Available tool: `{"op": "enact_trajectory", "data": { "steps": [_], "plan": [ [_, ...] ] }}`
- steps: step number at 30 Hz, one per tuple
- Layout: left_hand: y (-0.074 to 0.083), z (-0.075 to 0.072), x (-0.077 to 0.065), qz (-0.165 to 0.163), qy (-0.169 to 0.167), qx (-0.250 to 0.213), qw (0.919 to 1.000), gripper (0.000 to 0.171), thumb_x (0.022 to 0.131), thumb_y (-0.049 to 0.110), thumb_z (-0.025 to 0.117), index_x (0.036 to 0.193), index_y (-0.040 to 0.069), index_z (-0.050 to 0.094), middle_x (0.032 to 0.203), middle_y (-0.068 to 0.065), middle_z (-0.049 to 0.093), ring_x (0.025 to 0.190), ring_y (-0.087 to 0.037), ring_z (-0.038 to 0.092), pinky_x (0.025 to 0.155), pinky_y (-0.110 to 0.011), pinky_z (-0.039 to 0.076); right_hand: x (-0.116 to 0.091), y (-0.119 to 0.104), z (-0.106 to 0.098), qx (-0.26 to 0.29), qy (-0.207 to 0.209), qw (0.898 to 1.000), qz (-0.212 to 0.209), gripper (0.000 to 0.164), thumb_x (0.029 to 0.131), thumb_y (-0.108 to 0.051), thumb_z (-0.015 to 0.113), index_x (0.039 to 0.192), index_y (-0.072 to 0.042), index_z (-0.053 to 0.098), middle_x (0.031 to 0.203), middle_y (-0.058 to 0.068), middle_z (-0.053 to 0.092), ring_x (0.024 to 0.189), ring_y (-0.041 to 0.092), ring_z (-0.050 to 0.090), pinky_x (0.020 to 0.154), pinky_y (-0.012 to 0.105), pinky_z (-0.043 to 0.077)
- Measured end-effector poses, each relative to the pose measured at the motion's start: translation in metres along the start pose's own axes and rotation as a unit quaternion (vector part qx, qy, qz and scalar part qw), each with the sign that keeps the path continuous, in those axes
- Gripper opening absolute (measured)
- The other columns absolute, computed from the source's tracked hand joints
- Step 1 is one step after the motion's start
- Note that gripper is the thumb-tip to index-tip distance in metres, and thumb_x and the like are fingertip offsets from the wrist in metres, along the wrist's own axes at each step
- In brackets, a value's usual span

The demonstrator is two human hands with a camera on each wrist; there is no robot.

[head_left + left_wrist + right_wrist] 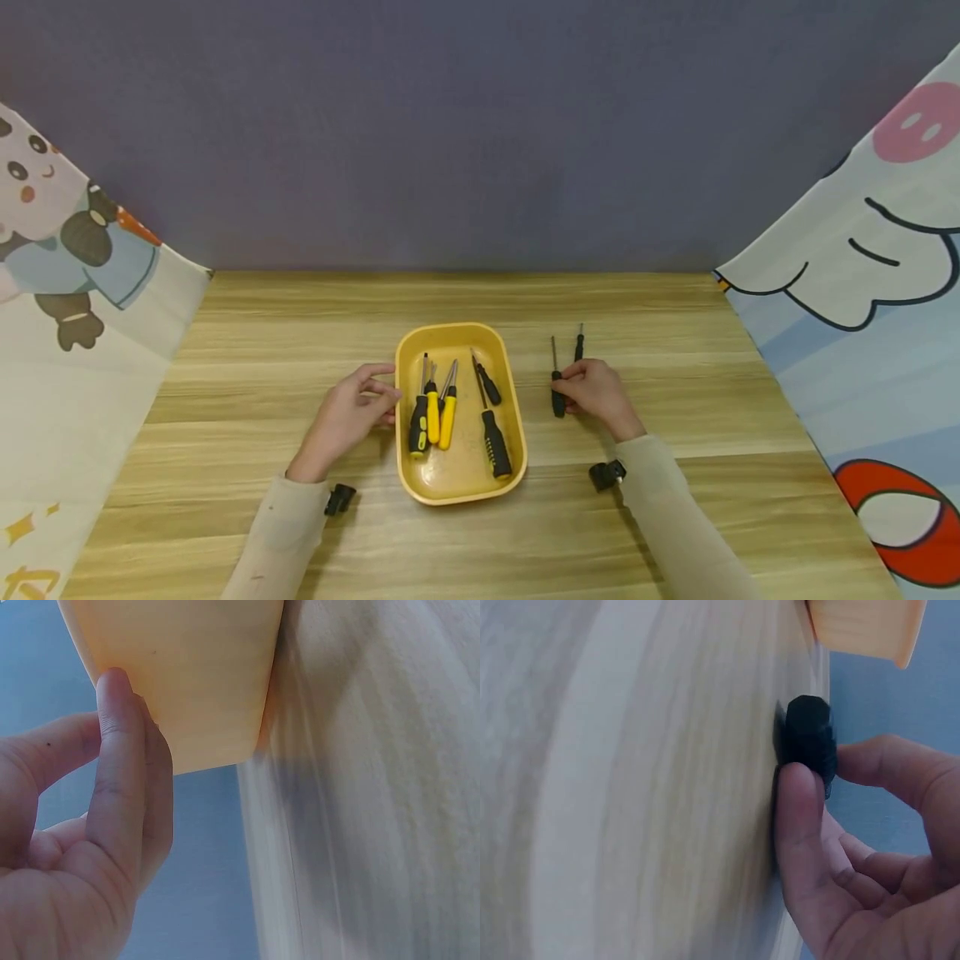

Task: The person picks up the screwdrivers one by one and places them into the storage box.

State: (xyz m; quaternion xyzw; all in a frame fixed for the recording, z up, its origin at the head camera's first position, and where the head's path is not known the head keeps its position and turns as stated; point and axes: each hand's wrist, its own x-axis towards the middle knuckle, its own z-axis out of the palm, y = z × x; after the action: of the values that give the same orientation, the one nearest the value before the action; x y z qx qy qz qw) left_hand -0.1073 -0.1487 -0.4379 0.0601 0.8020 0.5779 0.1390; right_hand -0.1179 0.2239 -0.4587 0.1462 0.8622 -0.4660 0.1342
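Observation:
My left hand [352, 417] rests its fingertips against the outer left wall of a yellow plastic tray [516, 417]. In the left wrist view the fingers [120, 772] touch the tray wall near its rim. My right hand [596, 392] pinches the black handle of a small screwdriver [557, 402], whose shaft points away from me. In the right wrist view, that black handle [808, 724] sits between thumb and fingers, close to the table. Just beyond the right hand lies another small black screwdriver [579, 343], its lower part hidden by the hand.
Inside the tray are several screwdrivers: yellow-handled ones [447, 423] and a black-and-yellow one [418, 429] at left, a long black one [496, 446] and a short black one [490, 387] at right. A wood-grain table [300, 317] lies beneath. A grey wall [465, 150] stands behind.

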Motion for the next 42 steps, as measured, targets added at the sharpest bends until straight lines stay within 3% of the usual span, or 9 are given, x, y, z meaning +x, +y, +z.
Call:
{"op": "enact_trajectory", "data": {
  "steps": [7,21,31,38,42],
  "plan": [
    [0.002,0.000,0.001,-0.003,-0.002,-0.001,1.0000,0.043,0.088,0.014,0.064,0.128,0.008,0.048,0.096,-0.013,0.061,0.071,-0.023,0.065,0.064,-0.036,0.058,0.003,0.002,-0.002,0.011,-0.010,1.000,-0.002,0.030,0.081,-0.015,0.069,0.103,0.002,0.060,0.085,0.011,0.065,0.062,0.019,0.062,0.056,0.031,0.058],
    [0.000,0.001,0.001,-0.001,-0.003,-0.006,1.0000,0.044,0.087,0.015,0.065,0.128,0.007,0.048,0.096,-0.013,0.061,0.071,-0.023,0.065,0.063,-0.036,0.058,-0.007,-0.014,-0.009,0.113,-0.075,0.990,-0.042,0.036,0.083,-0.017,0.068,0.109,0.006,0.059,0.088,0.014,0.064,0.068,0.021,0.059,0.064,0.038,0.058],
    [-0.001,0.001,0.002,0.003,0.001,-0.003,1.0000,0.042,0.088,0.014,0.064,0.127,0.009,0.049,0.096,-0.013,0.061,0.070,-0.023,0.065,0.063,-0.035,0.058,-0.017,-0.054,-0.001,0.137,-0.100,0.983,-0.069,0.034,0.082,-0.019,0.070,0.109,-0.002,0.060,0.097,0.016,0.063,0.077,0.030,0.062,0.067,0.041,0.057],
    [-0.001,0.000,0.000,0.002,0.001,-0.001,1.0000,0.043,0.087,0.015,0.065,0.127,0.010,0.049,0.096,-0.012,0.061,0.071,-0.022,0.065,0.063,-0.035,0.058,-0.018,-0.085,0.015,0.143,-0.131,0.976,-0.102,0.031,0.082,-0.018,0.070,0.107,-0.002,0.061,0.094,0.016,0.063,0.076,0.032,0.062,0.072,0.050,0.055],
    [0.000,0.000,0.000,0.003,0.000,0.000,1.0000,0.043,0.087,0.015,0.065,0.127,0.009,0.049,0.096,-0.013,0.061,0.071,-0.022,0.065,0.064,-0.036,0.058,-0.019,-0.102,0.028,0.141,-0.146,0.973,-0.106,0.030,0.082,-0.018,0.071,0.107,-0.005,0.062,0.093,0.015,0.064,0.075,0.030,0.062,0.071,0.050,0.055]
  ]
}}
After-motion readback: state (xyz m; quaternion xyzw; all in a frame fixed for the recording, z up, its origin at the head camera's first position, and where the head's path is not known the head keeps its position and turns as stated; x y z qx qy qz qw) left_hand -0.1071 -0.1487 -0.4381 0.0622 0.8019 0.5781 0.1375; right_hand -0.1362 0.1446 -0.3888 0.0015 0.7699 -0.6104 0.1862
